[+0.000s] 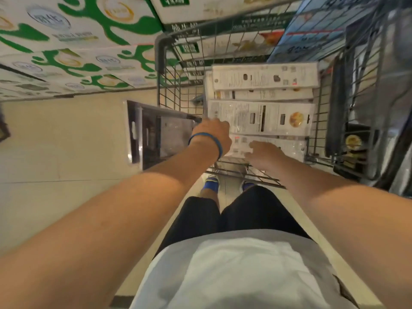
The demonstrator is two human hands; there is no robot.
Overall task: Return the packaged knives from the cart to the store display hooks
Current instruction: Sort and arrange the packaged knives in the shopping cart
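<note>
White shirt [240, 275] and black shorts [256, 210] fill the near edge, with blue shoes [211, 182] on the pale floor [55, 141] below. Both bare arms reach forward to a wire cart [161, 63]. At the cart's left rim, the left hand [211, 136], a blue wristband [206, 137] on its wrist, is curled round the right end of a dark knife pack [160, 134]. This pack juts out to the left of the cart above the floor. It has a clear plastic front and a hang slot near its far-left end, and its print is too blurred to read. The right hand [265, 152] lies on the nearest pack [239, 144] inside the cart, fingers stretched out and gripping nothing. More packs lie flat in the cart beyond it, white card backs up. One [260, 118] just past the hands shows small text blocks, a black bar and a round food picture. Farther still, another [265, 76] tops a stack, with grey icons and a code square. None of that writing can be read. Far left, green-and-white cartons [78, 30] carry round seals and Chinese characters, too smeared to make out. A blue box [316, 30] stands at the far right, past the cart. Right of the cart sits a black item with a round gold label [353, 141].
</note>
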